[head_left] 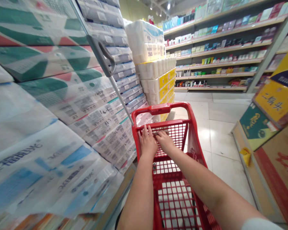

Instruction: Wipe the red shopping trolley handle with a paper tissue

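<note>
A red plastic basket cart (193,127) stands in front of me, its grid sides and floor showing. My left hand (148,142) is at the upper left of the grid, fingers stretched out and spread a little. Just to its right, my right hand (165,141) has its fingers bent over a small dark flat thing (162,132) at the grid; what it is cannot be made out. A grey handle (102,56) on a metal pole rises from the cart's upper left corner and leans left.
Stacked paper packs (91,105) line the left side, close to the cart. Bundled tissue rolls (146,64) stand beyond it. Boxes (276,102) are piled at the right beside a tiled aisle (220,127). Stocked shelves (220,48) cross the back.
</note>
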The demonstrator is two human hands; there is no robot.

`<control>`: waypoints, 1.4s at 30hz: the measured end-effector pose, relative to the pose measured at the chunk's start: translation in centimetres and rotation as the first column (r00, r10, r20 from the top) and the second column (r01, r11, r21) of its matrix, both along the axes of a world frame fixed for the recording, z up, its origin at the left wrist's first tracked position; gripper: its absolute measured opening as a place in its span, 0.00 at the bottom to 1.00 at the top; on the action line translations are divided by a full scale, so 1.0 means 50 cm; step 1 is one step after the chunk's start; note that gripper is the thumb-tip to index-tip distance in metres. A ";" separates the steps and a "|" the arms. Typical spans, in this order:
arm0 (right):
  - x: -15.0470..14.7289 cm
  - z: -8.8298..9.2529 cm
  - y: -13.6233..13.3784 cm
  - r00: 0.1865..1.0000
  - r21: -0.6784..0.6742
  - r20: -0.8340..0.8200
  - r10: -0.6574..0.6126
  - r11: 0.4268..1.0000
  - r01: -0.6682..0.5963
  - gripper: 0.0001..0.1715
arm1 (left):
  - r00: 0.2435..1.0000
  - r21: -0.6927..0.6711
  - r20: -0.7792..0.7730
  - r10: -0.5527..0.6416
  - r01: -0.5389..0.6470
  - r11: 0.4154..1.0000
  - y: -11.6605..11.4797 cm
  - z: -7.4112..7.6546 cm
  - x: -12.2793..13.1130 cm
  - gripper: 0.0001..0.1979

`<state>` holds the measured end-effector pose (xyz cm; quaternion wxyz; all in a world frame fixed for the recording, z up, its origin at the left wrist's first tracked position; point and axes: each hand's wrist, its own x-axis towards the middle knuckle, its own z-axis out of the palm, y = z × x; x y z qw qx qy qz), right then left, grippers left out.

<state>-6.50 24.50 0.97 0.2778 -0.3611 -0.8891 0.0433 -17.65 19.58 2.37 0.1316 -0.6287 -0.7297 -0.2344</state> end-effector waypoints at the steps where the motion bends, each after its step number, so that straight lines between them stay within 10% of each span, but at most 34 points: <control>1: -0.002 -0.001 0.000 1.000 0.007 -0.009 0.005 1.000 -0.005 0.15 | 1.000 0.001 0.001 0.002 -0.002 1.000 0.000 0.000 0.000 0.37; 42: -0.006 0.009 -0.032 0.974 -0.122 0.224 -0.024 0.991 0.053 0.12 | 1.000 -0.017 0.006 0.000 0.000 1.000 -0.003 0.008 0.003 0.40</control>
